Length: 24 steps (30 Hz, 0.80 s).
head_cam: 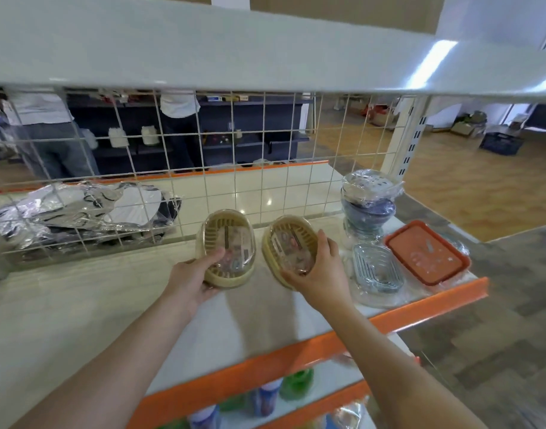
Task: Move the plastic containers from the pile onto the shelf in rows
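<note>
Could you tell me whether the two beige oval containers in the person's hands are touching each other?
Apart. The head view shows a strip of white shelf between the left beige container and the right beige container.

Two beige slotted containers (226, 249) (288, 247), an orange-lidded box (426, 252), white shelf (79, 305) edged orange.

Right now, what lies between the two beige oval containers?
In the head view, only bare shelf lies between the left beige oval container and the right beige oval container; they stay apart.
</note>
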Each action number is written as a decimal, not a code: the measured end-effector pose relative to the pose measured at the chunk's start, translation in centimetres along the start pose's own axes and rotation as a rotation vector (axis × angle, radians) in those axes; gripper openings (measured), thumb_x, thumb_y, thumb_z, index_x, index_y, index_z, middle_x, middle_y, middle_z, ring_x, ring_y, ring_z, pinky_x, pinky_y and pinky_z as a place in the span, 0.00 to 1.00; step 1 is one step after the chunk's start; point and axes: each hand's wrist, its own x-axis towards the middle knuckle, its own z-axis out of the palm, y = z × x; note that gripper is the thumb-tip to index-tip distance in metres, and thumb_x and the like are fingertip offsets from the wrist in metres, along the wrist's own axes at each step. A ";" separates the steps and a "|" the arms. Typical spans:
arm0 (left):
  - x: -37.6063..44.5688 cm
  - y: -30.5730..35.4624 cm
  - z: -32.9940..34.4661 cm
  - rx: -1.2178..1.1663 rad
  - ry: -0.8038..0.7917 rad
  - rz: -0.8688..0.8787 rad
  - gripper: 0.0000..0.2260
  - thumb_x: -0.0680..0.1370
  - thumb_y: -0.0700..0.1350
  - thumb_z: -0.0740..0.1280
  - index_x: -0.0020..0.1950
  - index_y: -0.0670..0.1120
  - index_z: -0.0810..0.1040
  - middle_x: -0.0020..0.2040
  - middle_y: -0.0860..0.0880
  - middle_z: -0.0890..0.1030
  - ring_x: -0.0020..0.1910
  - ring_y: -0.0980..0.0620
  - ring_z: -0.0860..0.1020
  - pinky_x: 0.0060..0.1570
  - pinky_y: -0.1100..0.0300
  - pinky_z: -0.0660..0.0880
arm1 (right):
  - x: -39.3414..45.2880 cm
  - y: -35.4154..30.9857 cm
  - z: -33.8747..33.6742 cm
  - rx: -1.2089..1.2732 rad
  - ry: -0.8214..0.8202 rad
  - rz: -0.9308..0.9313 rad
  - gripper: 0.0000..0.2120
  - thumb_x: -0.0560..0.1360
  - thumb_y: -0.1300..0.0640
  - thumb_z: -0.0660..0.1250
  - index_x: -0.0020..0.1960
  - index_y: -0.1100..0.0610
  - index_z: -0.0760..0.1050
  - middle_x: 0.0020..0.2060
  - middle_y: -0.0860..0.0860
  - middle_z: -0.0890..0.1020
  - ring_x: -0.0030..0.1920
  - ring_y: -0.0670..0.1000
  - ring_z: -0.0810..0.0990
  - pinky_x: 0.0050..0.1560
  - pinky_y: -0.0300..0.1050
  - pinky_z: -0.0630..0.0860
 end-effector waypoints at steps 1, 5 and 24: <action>-0.7 -0.3 0.2 0.001 -0.017 0.010 0.10 0.73 0.42 0.72 0.49 0.38 0.77 0.43 0.43 0.81 0.42 0.46 0.80 0.45 0.50 0.78 | -0.7 0.0 -0.3 0.001 0.005 -0.012 0.51 0.66 0.43 0.74 0.77 0.55 0.48 0.70 0.51 0.61 0.67 0.53 0.66 0.64 0.50 0.70; -3.6 -1.7 -0.1 -0.020 -0.033 0.060 0.15 0.72 0.42 0.72 0.55 0.37 0.77 0.45 0.42 0.82 0.43 0.45 0.81 0.43 0.51 0.81 | -3.9 0.0 -1.6 0.015 0.007 -0.031 0.50 0.66 0.43 0.74 0.77 0.55 0.48 0.70 0.51 0.61 0.67 0.51 0.66 0.64 0.47 0.68; -23.5 -7.3 -9.4 -0.094 0.145 0.131 0.11 0.73 0.44 0.71 0.50 0.43 0.71 0.48 0.43 0.80 0.49 0.44 0.79 0.54 0.50 0.75 | -21.9 -3.5 -4.3 0.042 -0.136 -0.183 0.52 0.67 0.40 0.73 0.78 0.51 0.44 0.73 0.50 0.57 0.72 0.51 0.60 0.69 0.49 0.63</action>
